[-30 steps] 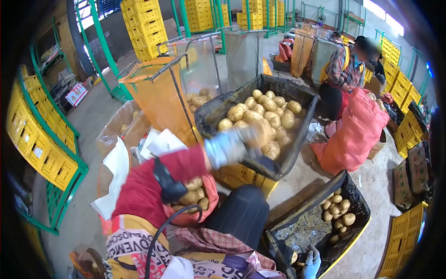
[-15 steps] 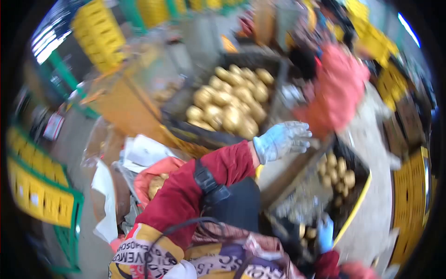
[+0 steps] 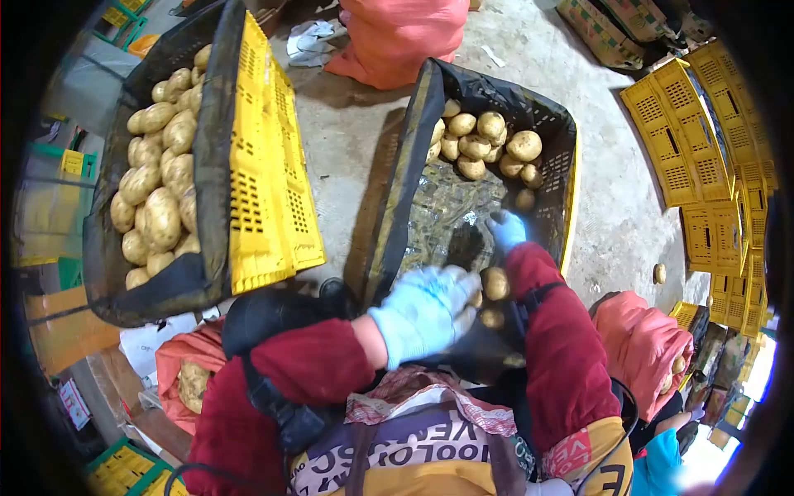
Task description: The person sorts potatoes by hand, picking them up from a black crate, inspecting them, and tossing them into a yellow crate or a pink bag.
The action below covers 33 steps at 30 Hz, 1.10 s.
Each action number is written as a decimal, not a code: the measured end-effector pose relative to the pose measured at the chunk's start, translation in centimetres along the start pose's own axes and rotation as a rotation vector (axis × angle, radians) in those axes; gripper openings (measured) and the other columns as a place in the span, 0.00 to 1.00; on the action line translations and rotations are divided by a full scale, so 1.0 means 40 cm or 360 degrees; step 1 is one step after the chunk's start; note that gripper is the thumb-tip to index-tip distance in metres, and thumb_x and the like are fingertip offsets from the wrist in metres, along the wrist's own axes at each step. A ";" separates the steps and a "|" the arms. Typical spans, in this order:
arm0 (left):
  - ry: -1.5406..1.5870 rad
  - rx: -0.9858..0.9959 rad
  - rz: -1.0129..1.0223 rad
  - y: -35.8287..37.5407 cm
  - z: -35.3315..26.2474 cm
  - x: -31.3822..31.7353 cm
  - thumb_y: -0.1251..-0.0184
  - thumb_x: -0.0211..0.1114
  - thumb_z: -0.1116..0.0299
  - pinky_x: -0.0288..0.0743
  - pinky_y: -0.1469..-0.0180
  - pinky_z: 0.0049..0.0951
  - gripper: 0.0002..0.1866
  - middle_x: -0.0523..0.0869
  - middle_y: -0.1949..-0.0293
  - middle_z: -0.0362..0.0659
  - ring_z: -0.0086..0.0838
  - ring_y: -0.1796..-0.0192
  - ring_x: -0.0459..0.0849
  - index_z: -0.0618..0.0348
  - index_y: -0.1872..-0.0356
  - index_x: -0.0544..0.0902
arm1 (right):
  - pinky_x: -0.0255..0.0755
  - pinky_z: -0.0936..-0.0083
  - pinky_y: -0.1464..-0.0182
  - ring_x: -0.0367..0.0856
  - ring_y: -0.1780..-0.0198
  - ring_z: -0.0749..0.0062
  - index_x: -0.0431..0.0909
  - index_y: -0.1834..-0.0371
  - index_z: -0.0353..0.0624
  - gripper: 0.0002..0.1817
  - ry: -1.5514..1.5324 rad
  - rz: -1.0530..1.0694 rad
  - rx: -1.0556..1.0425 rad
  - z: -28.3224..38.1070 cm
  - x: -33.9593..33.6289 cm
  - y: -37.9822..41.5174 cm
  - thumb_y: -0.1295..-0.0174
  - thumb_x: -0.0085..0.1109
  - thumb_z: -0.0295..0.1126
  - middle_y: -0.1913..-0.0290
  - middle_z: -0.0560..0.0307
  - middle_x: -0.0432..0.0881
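My left hand (image 3: 426,314), in a pale blue glove, reaches over the near end of the low, dark-lined yellow crate (image 3: 389,223). Its fingers are stretched to the right and slightly apart. A potato (image 3: 475,298) is partly hidden at its fingertips, with another potato (image 3: 495,283) just beyond. My right hand (image 3: 506,231), also gloved in blue, is farther forward over the crate; its fingers point away and are mostly hidden. A loose group of potatoes (image 3: 475,147) lies at the crate's far end. Wet-looking dark lining shows in the middle.
A taller yellow crate (image 3: 269,182) full of potatoes stands at left. Pink sacks sit beyond the low crate (image 3: 401,37), at right (image 3: 641,343) and at lower left (image 3: 184,343). Stacked yellow crates (image 3: 682,136) line the right side. One potato (image 3: 659,273) lies on the floor.
The view has swung right and down toward the low crate. My left hand has moved from beside the full crate to over the low crate. My right hand is now farther forward in it.
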State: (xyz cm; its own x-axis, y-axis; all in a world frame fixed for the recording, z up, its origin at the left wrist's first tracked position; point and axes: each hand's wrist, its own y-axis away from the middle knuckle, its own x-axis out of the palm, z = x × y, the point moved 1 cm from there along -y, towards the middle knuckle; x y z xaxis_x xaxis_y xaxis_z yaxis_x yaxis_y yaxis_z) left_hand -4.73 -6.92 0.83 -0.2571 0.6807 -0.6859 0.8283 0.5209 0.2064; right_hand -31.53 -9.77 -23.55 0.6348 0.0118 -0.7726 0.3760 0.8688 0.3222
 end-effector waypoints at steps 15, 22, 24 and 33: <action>0.0462 -0.0306 -0.0025 -0.038 0.050 -0.036 0.37 0.62 0.60 0.69 0.40 0.39 0.25 0.78 0.45 0.53 0.45 0.43 0.76 0.63 0.43 0.73 | 0.52 0.49 0.34 0.58 0.31 0.49 0.67 0.38 0.46 0.34 0.0649 -0.0906 0.0180 0.075 0.155 -0.207 0.50 0.64 0.42 0.34 0.48 0.64; 0.0419 -0.0281 0.0034 -0.028 0.043 -0.006 0.36 0.60 0.59 0.69 0.40 0.39 0.25 0.77 0.45 0.53 0.45 0.43 0.76 0.63 0.42 0.72 | 0.69 0.61 0.41 0.73 0.43 0.48 0.74 0.47 0.41 0.20 0.1510 -0.0166 0.0009 -0.184 0.009 -0.233 0.35 0.49 0.42 0.44 0.41 0.74; 0.0394 -0.0260 0.0021 -0.032 0.045 0.003 0.36 0.60 0.59 0.69 0.40 0.39 0.25 0.78 0.45 0.53 0.45 0.43 0.76 0.63 0.42 0.72 | 0.73 0.59 0.46 0.77 0.47 0.48 0.75 0.49 0.41 0.19 0.0581 -0.0115 0.0517 -0.144 -0.013 -0.239 0.36 0.50 0.42 0.47 0.42 0.77; 0.0307 -0.0341 0.0129 -0.029 0.057 0.032 0.35 0.58 0.56 0.68 0.40 0.42 0.29 0.75 0.43 0.57 0.49 0.42 0.74 0.63 0.38 0.68 | 0.77 0.69 0.55 0.84 0.57 0.66 0.77 0.51 0.39 0.24 -0.0854 0.0573 -0.0058 -0.003 -0.099 -0.098 0.45 0.67 0.44 0.58 0.53 0.84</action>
State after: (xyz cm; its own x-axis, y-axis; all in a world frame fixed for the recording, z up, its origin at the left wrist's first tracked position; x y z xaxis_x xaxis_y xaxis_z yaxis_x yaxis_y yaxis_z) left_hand -4.88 -7.84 -1.88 -0.3014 0.7991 -0.5202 0.7315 0.5437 0.4115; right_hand -35.61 -13.16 -21.81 0.9697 0.0646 -0.2355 0.0594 0.8729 0.4842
